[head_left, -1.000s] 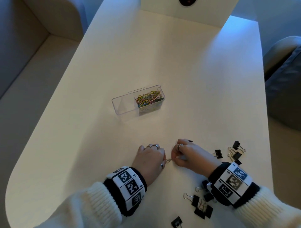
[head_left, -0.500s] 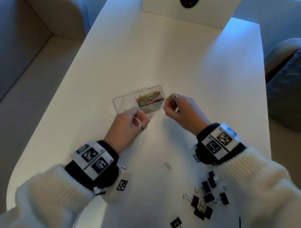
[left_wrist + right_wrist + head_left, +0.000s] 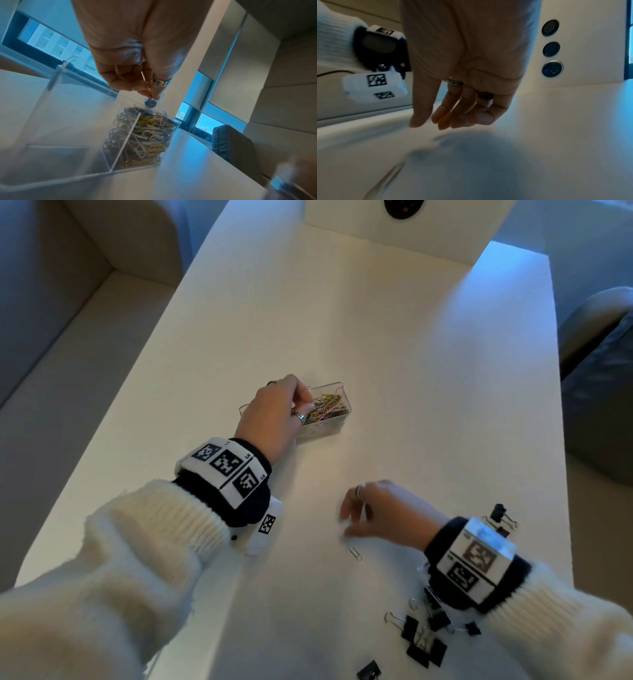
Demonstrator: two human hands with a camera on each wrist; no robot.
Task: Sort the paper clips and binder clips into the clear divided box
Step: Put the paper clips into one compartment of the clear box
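Nearest, at the bench's [image 3: 411, 371] front right: binder clips [image 3: 423, 642], black, a loose cluster with one stray [image 3: 369, 671] at the edge and a few more [image 3: 500, 513] beyond the right wrist. None boxed yet; apparently left within easy reach for later.

Single paper clip [image 3: 355, 553], silver, flat on the bench, just in front of the right hand [image 3: 387, 517]. That hand's fingers [image 3: 443, 116] hang loosely spread and hold nothing; likely placed to collect this clip next.

Left hand [image 3: 274, 416], over the clear divided box [image 3: 337, 429], mid-bench. Fingers pinched together on a thin silver wire, probably a paper clip [image 3: 143, 76], held above the right compartment, seemingly for dropping.

Box contents: right compartment, coloured paper clips [image 3: 147, 136], nearly full. Left compartment appears empty; presumably reserved for the binder clips.
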